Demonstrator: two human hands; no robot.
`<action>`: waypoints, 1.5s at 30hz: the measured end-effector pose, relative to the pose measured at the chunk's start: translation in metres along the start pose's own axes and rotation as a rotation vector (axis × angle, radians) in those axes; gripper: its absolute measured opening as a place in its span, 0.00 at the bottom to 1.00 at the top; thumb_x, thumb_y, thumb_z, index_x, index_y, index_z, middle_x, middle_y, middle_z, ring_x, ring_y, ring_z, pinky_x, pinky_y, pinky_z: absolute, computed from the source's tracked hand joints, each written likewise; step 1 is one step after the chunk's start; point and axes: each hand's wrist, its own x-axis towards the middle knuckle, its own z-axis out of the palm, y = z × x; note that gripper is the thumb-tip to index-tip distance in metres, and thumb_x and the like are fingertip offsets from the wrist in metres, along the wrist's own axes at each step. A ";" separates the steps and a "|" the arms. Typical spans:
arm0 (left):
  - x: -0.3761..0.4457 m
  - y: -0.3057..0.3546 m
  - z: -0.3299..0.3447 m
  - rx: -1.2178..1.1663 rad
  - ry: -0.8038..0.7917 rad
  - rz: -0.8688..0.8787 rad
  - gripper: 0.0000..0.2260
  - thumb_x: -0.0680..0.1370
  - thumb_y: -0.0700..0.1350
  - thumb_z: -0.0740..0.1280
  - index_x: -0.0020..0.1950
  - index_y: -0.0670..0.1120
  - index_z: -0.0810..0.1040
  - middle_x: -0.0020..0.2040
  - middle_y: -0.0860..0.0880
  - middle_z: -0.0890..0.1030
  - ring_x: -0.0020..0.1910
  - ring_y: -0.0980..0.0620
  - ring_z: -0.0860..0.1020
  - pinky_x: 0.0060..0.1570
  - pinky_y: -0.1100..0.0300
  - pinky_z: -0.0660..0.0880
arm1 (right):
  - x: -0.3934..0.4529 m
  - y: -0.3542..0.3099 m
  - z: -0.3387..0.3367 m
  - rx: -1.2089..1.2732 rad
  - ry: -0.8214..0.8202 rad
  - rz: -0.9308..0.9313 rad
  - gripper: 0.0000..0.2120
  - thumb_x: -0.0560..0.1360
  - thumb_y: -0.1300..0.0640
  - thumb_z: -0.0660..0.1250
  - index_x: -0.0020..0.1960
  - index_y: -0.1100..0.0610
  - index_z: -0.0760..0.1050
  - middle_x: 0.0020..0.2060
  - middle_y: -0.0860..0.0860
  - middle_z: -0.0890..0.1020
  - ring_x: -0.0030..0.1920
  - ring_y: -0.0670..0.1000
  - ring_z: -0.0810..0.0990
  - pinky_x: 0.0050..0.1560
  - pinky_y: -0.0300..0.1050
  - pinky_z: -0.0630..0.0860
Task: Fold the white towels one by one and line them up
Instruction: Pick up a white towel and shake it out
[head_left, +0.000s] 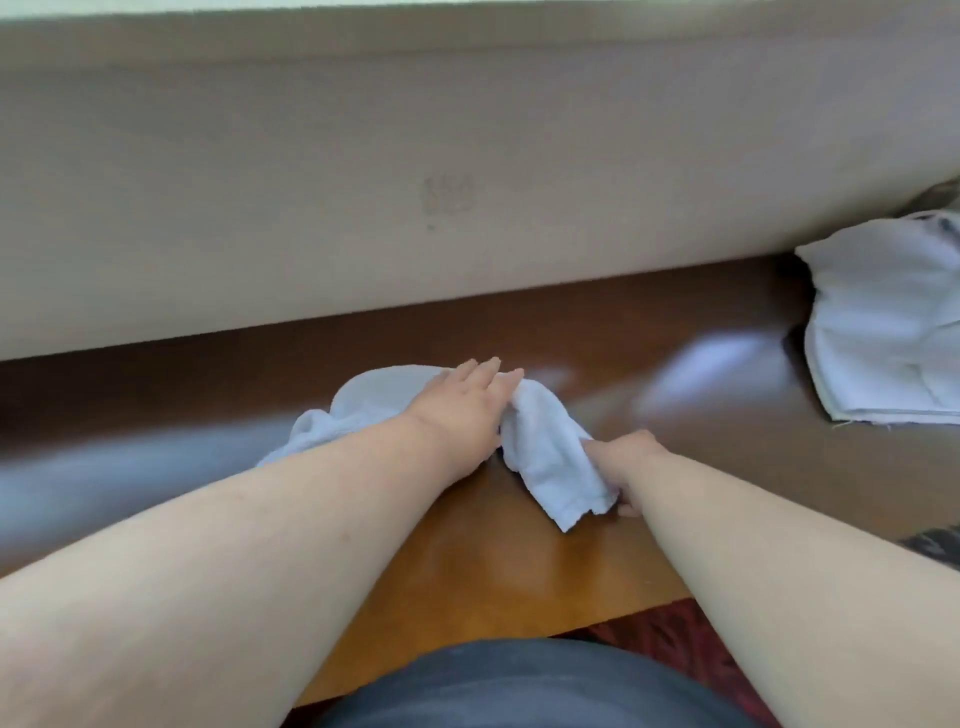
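Right hand (621, 460) clenched in a grip on the near end of a white towel (545, 447), pinching it just above the tabletop (467, 551); left hand (467, 400) laid flat with straight fingers on the towel's middle, pressing it down. Towel itself bunched and rumpled, spread from left of the left wrist to the right hand, no clean edge or crease to be seen. Judged an early fold, barely begun. Far right, by the beige wall (363, 182), a heap of more white towels (883, 322), loosely stacked, not squared. No finished, lined-up row anywhere in view. Most of the job apparently left: fold this one, then work through the heap.
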 end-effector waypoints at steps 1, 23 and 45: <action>0.006 0.006 -0.001 0.038 -0.070 0.017 0.34 0.80 0.50 0.62 0.80 0.53 0.45 0.78 0.48 0.57 0.77 0.45 0.56 0.74 0.49 0.54 | -0.001 0.006 0.004 0.104 -0.053 0.034 0.30 0.67 0.46 0.75 0.61 0.62 0.71 0.49 0.60 0.83 0.45 0.60 0.83 0.50 0.53 0.82; 0.046 0.048 -0.047 -0.679 0.069 -0.058 0.09 0.74 0.49 0.59 0.45 0.63 0.75 0.31 0.64 0.78 0.26 0.65 0.74 0.21 0.71 0.65 | -0.024 0.052 -0.034 0.174 -0.293 -0.681 0.32 0.70 0.47 0.77 0.69 0.41 0.66 0.55 0.39 0.78 0.52 0.41 0.79 0.43 0.32 0.75; 0.165 0.070 -0.068 -0.464 0.206 -0.252 0.17 0.77 0.47 0.68 0.65 0.50 0.71 0.60 0.45 0.79 0.55 0.43 0.78 0.50 0.55 0.72 | 0.027 0.113 -0.076 0.386 0.073 -0.305 0.11 0.78 0.51 0.67 0.60 0.49 0.76 0.52 0.47 0.83 0.49 0.50 0.81 0.44 0.44 0.77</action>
